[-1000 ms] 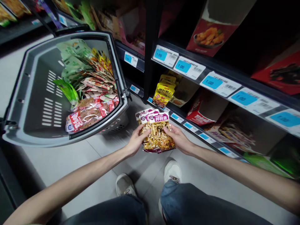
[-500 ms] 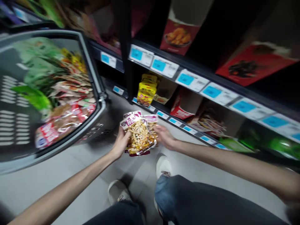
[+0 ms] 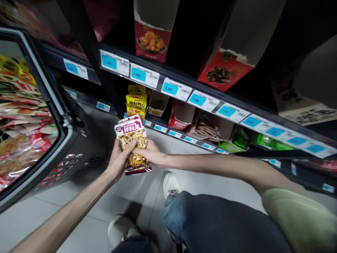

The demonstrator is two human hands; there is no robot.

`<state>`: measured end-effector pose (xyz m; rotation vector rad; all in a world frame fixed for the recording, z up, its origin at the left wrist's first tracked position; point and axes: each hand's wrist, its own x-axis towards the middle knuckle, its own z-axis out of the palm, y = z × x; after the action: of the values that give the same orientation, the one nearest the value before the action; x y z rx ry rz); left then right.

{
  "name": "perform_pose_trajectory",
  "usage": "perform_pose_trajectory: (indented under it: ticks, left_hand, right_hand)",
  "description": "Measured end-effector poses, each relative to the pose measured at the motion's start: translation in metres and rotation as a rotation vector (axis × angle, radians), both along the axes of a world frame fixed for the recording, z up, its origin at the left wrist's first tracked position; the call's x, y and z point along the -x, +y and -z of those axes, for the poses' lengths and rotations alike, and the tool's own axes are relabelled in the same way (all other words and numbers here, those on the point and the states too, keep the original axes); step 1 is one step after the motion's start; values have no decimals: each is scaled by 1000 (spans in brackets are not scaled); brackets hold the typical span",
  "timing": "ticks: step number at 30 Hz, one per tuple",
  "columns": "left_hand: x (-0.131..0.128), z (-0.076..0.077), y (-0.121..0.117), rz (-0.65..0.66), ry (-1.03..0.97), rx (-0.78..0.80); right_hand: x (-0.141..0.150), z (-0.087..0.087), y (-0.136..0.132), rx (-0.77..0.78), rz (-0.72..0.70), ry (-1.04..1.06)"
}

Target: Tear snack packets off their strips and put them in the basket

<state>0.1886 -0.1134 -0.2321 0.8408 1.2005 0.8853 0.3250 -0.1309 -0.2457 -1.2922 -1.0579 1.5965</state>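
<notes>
Two thumbs (image 3: 128, 147) lie across the front of a small stack of snack packets (image 3: 129, 129), with the left hand (image 3: 116, 160) gripping the left edge and the right hand (image 3: 156, 153) the right; the other fingers are mostly hidden behind, so how far they curl I cannot tell. Another white top edge shows just behind the front packet, so the stack holds at least two. Slick film likely lets layers slide, so light, even pressure from both sides seems best, with the edges tapped level rather than squeezed. The stack is above the floor (image 3: 137, 196), between the grey basket (image 3: 67, 133) on the left and the lower shelf edge (image 3: 181, 137). Its top overlaps the yellow packets (image 3: 135, 103) in view, so holding it clear of them would be wise. The basket's rim stands near the left hand; a wrist lifted well above it should avoid snagging.
</notes>
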Motion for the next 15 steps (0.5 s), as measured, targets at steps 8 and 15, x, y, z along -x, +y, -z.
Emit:
perform_pose_trajectory:
  ticks: [8,15]
  left_hand:
    - [5,-16,-1,-49,-191,159]
    - [-5,-42,-1,-379,-48,-175]
  right_hand:
    - [-3,-23,12,-165,-104,-33]
    - [-19,-9,8,255,129,484]
